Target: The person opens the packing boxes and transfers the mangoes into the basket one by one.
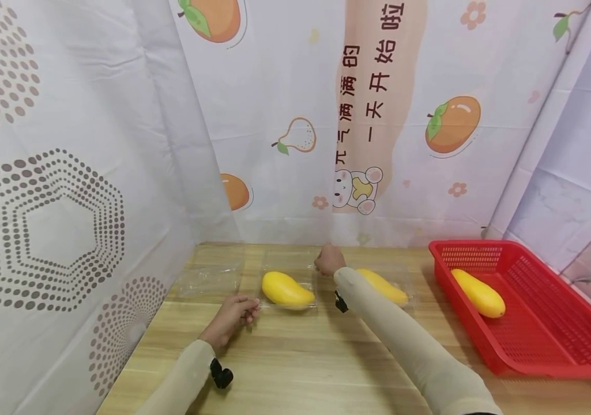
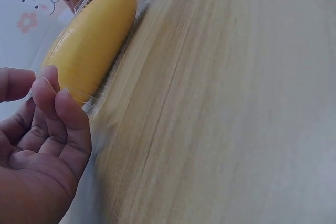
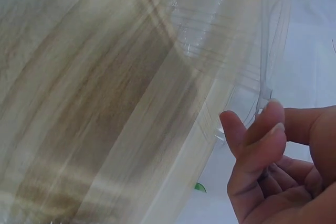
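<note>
A clear plastic box with a yellow mango in it lies on the wooden table. Its see-through lid stands up at the back. At the box's front left corner is my left hand, thumb and fingertips curled together at the rim. My right hand is at the back right; in the right wrist view its thumb and index finger pinch the lid's edge. The exact contact of the left fingertips is hard to make out in the left wrist view, where the mango lies just beyond them.
Another clear box stands open at the left. On the right, a box with a mango is partly hidden by my right sleeve. A red basket holding a long yellow mango stands at far right. Printed curtains enclose the table.
</note>
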The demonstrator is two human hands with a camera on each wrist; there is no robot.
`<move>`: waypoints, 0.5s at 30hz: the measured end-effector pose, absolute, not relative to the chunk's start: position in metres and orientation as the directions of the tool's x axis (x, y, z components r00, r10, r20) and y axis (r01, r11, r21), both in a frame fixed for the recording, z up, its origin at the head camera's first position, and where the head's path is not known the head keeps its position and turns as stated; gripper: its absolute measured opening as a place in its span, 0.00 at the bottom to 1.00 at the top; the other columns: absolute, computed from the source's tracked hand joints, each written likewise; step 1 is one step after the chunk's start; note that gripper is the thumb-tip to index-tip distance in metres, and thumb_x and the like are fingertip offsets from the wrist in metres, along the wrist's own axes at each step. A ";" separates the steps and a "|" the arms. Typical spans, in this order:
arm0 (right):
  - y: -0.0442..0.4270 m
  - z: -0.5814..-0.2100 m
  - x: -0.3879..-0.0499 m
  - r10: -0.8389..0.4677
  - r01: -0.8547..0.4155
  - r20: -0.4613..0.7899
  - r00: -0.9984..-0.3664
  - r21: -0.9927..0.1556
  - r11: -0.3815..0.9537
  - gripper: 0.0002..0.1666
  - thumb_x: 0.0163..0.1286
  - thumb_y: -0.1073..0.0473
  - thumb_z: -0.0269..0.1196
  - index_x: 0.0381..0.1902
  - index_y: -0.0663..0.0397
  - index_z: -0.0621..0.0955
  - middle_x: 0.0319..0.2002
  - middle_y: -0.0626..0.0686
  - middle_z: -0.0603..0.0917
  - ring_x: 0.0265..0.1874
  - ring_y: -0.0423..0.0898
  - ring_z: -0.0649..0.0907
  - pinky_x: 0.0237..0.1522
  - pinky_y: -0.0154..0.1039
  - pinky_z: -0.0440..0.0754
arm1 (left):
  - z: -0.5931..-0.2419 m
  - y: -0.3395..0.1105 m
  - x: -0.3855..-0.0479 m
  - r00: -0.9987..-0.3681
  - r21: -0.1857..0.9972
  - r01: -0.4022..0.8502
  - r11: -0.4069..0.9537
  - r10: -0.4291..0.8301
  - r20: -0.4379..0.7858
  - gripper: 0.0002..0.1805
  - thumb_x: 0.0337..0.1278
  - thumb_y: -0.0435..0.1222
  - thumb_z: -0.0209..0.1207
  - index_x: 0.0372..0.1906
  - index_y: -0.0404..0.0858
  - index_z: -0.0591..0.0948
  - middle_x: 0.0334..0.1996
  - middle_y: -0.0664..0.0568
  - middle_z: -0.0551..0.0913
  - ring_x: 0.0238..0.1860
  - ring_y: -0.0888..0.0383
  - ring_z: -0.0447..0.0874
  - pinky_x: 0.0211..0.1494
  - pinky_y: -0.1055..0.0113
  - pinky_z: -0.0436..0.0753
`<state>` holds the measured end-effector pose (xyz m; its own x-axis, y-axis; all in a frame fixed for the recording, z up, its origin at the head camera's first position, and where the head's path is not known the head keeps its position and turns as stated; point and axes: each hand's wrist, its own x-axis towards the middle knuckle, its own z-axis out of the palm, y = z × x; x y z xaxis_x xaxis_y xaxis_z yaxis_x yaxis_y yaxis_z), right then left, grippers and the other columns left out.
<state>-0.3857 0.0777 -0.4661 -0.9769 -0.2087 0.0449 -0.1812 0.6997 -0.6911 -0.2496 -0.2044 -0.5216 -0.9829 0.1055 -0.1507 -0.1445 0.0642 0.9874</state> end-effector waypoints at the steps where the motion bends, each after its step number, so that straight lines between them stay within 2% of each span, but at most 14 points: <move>1: 0.078 -0.467 -0.386 -0.207 -0.182 0.046 -0.977 -0.686 0.705 0.14 0.67 0.73 0.59 0.25 0.70 0.88 0.19 0.57 0.86 0.09 0.42 0.76 0.15 0.34 0.74 | -0.521 -0.204 -0.250 -0.983 0.987 -0.146 0.065 0.103 -0.152 0.14 0.73 0.36 0.59 0.42 0.25 0.81 0.30 0.47 0.82 0.28 0.60 0.75 0.32 0.70 0.77; 4: 0.081 -0.468 -0.386 -0.210 -0.202 0.066 -0.975 -0.653 0.730 0.14 0.67 0.71 0.61 0.24 0.69 0.88 0.17 0.56 0.85 0.09 0.41 0.75 0.16 0.33 0.73 | -0.521 -0.204 -0.250 -0.983 0.987 -0.146 0.071 0.101 -0.153 0.15 0.73 0.37 0.58 0.43 0.24 0.81 0.31 0.46 0.82 0.28 0.59 0.75 0.32 0.70 0.77; 8: 0.084 -0.466 -0.384 -0.226 -0.253 0.122 -0.967 -0.595 0.763 0.13 0.65 0.69 0.63 0.21 0.65 0.87 0.20 0.57 0.85 0.11 0.40 0.72 0.19 0.34 0.71 | -0.521 -0.204 -0.250 -0.984 0.987 -0.145 0.070 0.098 -0.152 0.14 0.73 0.36 0.58 0.42 0.25 0.81 0.32 0.45 0.82 0.29 0.59 0.75 0.32 0.70 0.78; 11: 0.088 -0.463 -0.382 -0.242 -0.290 0.159 -0.957 -0.574 0.766 0.19 0.63 0.70 0.63 0.12 0.57 0.77 0.14 0.49 0.72 0.13 0.40 0.61 0.19 0.35 0.62 | -0.521 -0.204 -0.250 -0.984 0.988 -0.141 0.067 0.102 -0.148 0.14 0.73 0.36 0.59 0.41 0.25 0.81 0.31 0.45 0.82 0.29 0.59 0.75 0.32 0.70 0.78; 15: 0.091 -0.459 -0.378 -0.248 -0.315 0.195 -0.949 -0.543 0.778 0.12 0.65 0.67 0.64 0.20 0.58 0.82 0.21 0.49 0.81 0.20 0.44 0.77 0.25 0.39 0.78 | -0.521 -0.206 -0.250 -0.982 0.988 -0.138 0.065 0.120 -0.145 0.15 0.73 0.37 0.59 0.43 0.24 0.81 0.32 0.45 0.82 0.29 0.58 0.76 0.33 0.69 0.80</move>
